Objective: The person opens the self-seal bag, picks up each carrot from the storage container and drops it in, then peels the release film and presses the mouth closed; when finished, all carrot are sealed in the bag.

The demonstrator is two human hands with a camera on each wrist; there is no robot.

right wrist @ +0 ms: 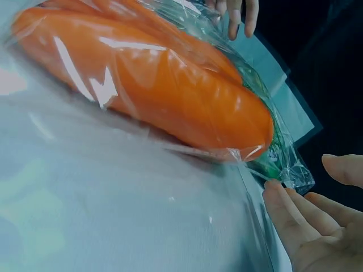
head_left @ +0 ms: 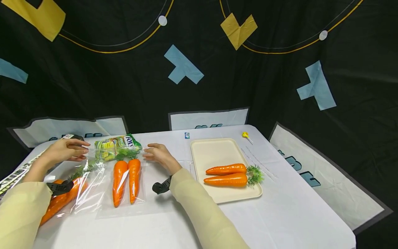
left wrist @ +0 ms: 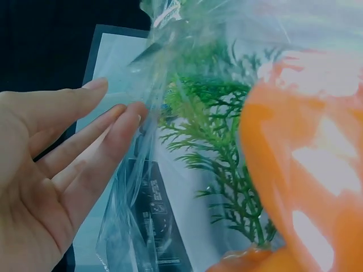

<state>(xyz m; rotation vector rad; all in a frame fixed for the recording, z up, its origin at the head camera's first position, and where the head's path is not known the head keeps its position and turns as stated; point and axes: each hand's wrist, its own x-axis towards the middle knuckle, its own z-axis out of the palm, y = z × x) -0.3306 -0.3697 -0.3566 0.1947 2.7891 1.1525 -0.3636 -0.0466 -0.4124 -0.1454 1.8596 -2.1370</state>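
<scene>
Two orange carrots (head_left: 120,181) with green tops lie in a clear plastic bag (head_left: 107,211) on the table's left half. My left hand (head_left: 66,149) is at the bag's upper left edge, its fingertips against or very near the film (left wrist: 150,113); thumb and fingers stand apart. At the upper right edge, the fingertips of my right hand (head_left: 159,157) touch the film, with the thumb (right wrist: 346,169) held away. Under my left forearm lie more carrots (head_left: 66,197) with a green top, partly hidden by the arm and the shiny film.
To the right stands a cream tray (head_left: 203,148) with two loose carrots (head_left: 228,175). A green and yellow printed packet (head_left: 109,143) lies behind the bag. Farther back are a small blue packet (head_left: 187,135), a yellow-headed item (head_left: 245,135) and thin clear strips (head_left: 259,162).
</scene>
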